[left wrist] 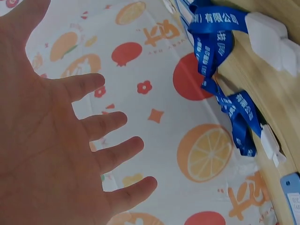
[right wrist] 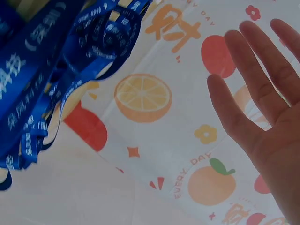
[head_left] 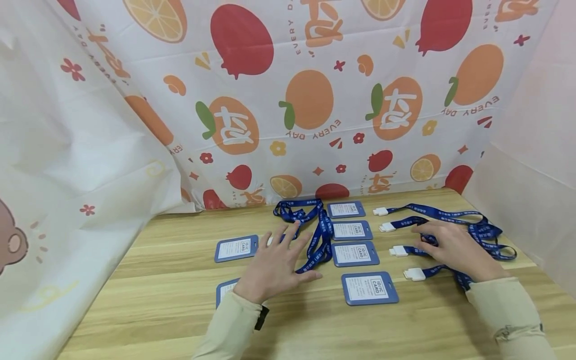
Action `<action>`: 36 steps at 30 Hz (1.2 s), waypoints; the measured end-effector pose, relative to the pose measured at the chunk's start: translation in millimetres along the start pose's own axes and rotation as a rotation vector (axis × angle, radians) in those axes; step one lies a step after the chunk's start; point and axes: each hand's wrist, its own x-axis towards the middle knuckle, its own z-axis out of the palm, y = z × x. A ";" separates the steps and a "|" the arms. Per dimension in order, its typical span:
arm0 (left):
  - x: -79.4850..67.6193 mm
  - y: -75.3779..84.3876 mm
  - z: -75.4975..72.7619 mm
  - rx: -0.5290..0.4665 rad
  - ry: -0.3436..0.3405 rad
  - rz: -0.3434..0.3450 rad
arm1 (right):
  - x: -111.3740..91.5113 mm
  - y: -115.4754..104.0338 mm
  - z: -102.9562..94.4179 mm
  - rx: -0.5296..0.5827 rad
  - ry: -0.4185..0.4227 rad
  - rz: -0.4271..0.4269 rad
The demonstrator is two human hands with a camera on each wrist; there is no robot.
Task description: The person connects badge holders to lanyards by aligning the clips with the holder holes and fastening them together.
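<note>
My left hand point(head_left: 272, 265) spreads its fingers above the table, beside a bunch of blue lanyards point(head_left: 323, 235) in the middle; its palm point(left wrist: 51, 154) is bare in the left wrist view. A blue card holder point(head_left: 236, 248) lies left of its fingers, and another card holder point(head_left: 226, 289) is partly hidden behind the wrist. Over the right-hand blue lanyards point(head_left: 483, 232) is my right hand point(head_left: 454, 247), fingers loosely bent in the head view. Its fingers point(right wrist: 255, 70) appear extended and hold nothing in the right wrist view. White buckles point(head_left: 415, 273) end these lanyards, pointing left.
Several blue card holders point(head_left: 370, 288) form a column between the two lanyard groups. The wooden table point(head_left: 171, 280) meets a fruit-printed cloth point(head_left: 310, 165) at the back. White cloth point(head_left: 90, 200) hangs along the left, and a pale wall point(head_left: 526, 200) borders the right.
</note>
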 end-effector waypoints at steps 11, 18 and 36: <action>15.8 19.4 9.6 0.039 -0.044 0.113 | 1.4 0.9 -0.7 0.070 -0.047 -0.009; 21.7 29.6 18.2 0.040 -0.108 0.141 | -0.2 2.6 2.4 0.072 -0.070 -0.007; 32.6 50.5 32.9 0.063 -0.159 0.196 | -3.7 1.6 12.8 0.088 -0.135 0.003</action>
